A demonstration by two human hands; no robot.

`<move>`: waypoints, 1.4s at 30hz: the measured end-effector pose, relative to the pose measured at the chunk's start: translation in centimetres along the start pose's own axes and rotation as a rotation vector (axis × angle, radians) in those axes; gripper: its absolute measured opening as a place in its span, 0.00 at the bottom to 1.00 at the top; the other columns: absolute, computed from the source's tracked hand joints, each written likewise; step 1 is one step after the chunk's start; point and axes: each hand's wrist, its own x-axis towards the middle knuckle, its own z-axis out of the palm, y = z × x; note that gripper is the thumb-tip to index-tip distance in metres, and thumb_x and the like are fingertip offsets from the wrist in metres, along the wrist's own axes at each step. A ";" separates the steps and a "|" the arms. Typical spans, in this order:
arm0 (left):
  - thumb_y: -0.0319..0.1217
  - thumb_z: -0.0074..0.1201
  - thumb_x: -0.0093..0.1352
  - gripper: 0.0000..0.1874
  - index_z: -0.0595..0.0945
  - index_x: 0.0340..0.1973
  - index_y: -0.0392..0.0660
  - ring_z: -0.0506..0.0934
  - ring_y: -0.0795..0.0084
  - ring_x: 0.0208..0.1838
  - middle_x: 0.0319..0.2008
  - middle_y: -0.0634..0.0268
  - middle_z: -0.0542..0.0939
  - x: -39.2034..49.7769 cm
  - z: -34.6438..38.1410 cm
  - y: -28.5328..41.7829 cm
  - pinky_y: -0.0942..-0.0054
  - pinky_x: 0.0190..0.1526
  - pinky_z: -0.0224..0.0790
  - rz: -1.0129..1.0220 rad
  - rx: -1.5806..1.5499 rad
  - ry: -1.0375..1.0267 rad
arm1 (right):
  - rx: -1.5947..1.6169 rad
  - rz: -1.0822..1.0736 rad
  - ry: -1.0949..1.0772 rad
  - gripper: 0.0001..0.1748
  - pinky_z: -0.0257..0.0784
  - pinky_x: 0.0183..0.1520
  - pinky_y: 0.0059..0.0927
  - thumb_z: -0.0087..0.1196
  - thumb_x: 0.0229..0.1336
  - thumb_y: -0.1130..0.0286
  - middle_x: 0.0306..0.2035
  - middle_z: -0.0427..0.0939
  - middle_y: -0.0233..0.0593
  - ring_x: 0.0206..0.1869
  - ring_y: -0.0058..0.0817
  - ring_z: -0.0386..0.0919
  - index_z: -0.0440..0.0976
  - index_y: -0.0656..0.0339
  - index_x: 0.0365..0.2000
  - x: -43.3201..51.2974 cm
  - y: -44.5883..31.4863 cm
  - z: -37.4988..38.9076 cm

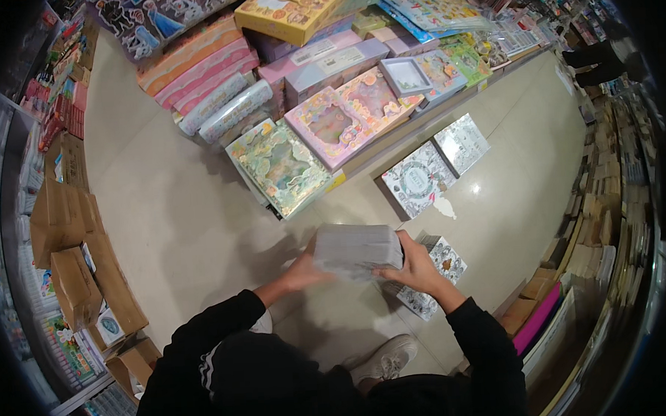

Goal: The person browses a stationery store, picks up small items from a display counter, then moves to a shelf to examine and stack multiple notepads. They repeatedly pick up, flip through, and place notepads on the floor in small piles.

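A thick grey stack of what look like cards or small sheets [357, 249], blurred by motion, is held above the floor between my two hands. My left hand [309, 269] grips its left end, and my right hand [416, 264] clasps the right end with the thumb along the near side. Below my right hand stands a pile of books with black-and-white illustrated covers [426, 304], partly hidden by that hand and wrist. Farther off on the floor lie an illustrated book pile [418, 176] and a smaller patterned book or box [463, 144] side by side.
A display stand ahead holds gift boxes with windows [281, 168], a yellow box [288, 12] and sticker sheets [171, 20]. Cardboard boxes [60, 225] line the left shelf. Rows of books [617, 212] fill the right side. At upper right, a person's dark-clad legs [597, 65] are visible.
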 end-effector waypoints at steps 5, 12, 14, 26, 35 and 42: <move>0.29 0.72 0.55 0.40 0.67 0.60 0.41 0.70 0.70 0.61 0.57 0.61 0.72 0.2 0.6 7.5 0.67 0.61 0.63 0.075 0.011 0.074 | 0.205 -0.068 0.152 0.37 0.69 0.56 0.33 0.71 0.45 0.66 0.50 0.75 0.46 0.52 0.33 0.75 0.64 0.63 0.54 -1.8 0.2 0.1; 0.27 0.67 0.54 0.34 0.69 0.55 0.47 0.74 0.61 0.56 0.50 0.58 0.74 2.5 -0.8 3.8 0.67 0.57 0.65 0.137 0.129 0.049 | 0.266 -0.028 0.193 0.31 0.70 0.55 0.29 0.65 0.44 0.76 0.50 0.76 0.45 0.52 0.33 0.77 0.67 0.62 0.51 -0.3 5.9 4.3; 0.28 0.67 0.54 0.33 0.69 0.55 0.47 0.74 0.61 0.55 0.50 0.58 0.74 3.1 -0.8 1.8 0.67 0.56 0.65 0.198 0.259 0.090 | 0.188 -0.049 0.206 0.32 0.71 0.53 0.30 0.66 0.42 0.76 0.45 0.79 0.43 0.48 0.32 0.78 0.68 0.61 0.51 0.4 7.8 5.3; 0.33 0.66 0.57 0.31 0.69 0.54 0.45 0.74 0.58 0.54 0.46 0.56 0.75 3.5 -0.3 -1.1 0.66 0.54 0.66 0.247 0.315 0.150 | -0.712 -0.402 0.111 0.60 0.64 0.64 0.40 0.74 0.29 0.66 0.52 0.72 0.47 0.55 0.43 0.73 0.53 0.64 0.65 1.6 -4.0 -0.5; 0.31 0.65 0.50 0.32 0.72 0.50 0.45 0.72 0.56 0.50 0.43 0.58 0.74 -0.4 -1.9 10.1 0.61 0.52 0.66 0.324 0.899 0.028 | -0.250 -0.107 0.029 0.41 0.72 0.51 0.38 0.67 0.39 0.74 0.45 0.77 0.47 0.48 0.47 0.76 0.62 0.58 0.56 0.6 -0.8 0.9; 0.28 0.56 0.54 0.25 0.73 0.49 0.40 0.71 0.59 0.48 0.40 0.60 0.73 -0.6 -0.4 8.9 0.64 0.49 0.62 0.336 1.262 -0.017 | 0.150 -0.020 0.132 0.32 0.74 0.48 0.39 0.65 0.44 0.76 0.45 0.79 0.51 0.48 0.48 0.79 0.63 0.58 0.51 0.4 7.4 7.9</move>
